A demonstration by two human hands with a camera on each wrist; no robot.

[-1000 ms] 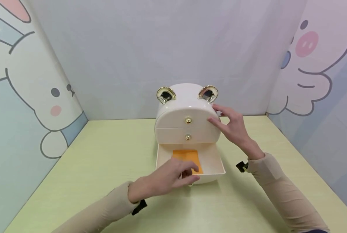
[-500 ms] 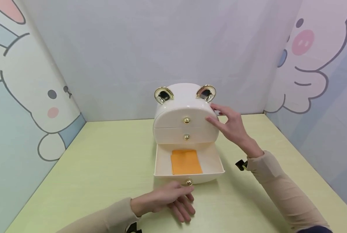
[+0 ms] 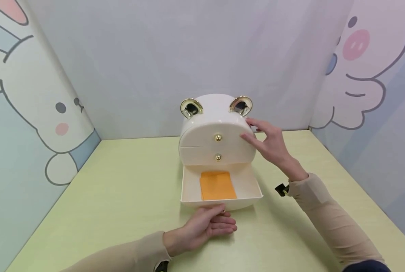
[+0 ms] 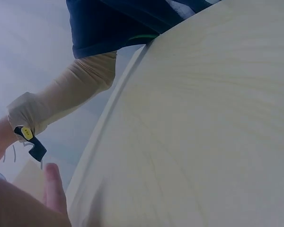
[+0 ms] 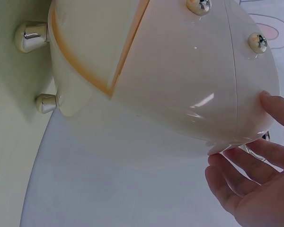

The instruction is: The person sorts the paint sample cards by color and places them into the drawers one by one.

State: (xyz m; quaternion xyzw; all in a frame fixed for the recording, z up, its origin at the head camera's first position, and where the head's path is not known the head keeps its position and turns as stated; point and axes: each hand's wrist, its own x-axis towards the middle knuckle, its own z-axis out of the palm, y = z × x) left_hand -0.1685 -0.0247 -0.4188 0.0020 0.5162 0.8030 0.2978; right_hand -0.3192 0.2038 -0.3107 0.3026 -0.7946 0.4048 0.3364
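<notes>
A white storage box (image 3: 202,130) with gold-rimmed eyes stands on the table, its lowest drawer (image 3: 190,189) pulled out. Flat in that drawer lies an orange folded piece (image 3: 217,186), cloth or paper. My left hand (image 3: 202,228) pinches the drawer's gold knob (image 3: 224,210) with thumb above and index finger close below; its other fingers extend underneath. The left wrist view shows only part of this hand. My right hand (image 3: 271,145) holds the box's upper right side, thumb on the front face and fingers round the side, as the right wrist view also shows.
The two upper drawers, with gold knobs (image 3: 218,138), are closed. Pale green table surface (image 3: 137,181) surrounds the box. A grey back wall (image 3: 137,75) and side walls with cartoon animals enclose the table. Short metallic feet (image 5: 33,37) support the box.
My left hand has withdrawn from above the drawer, dropped in front of it, then risen to the knob. The orange piece lies fully uncovered. My right hand keeps its place on the box.
</notes>
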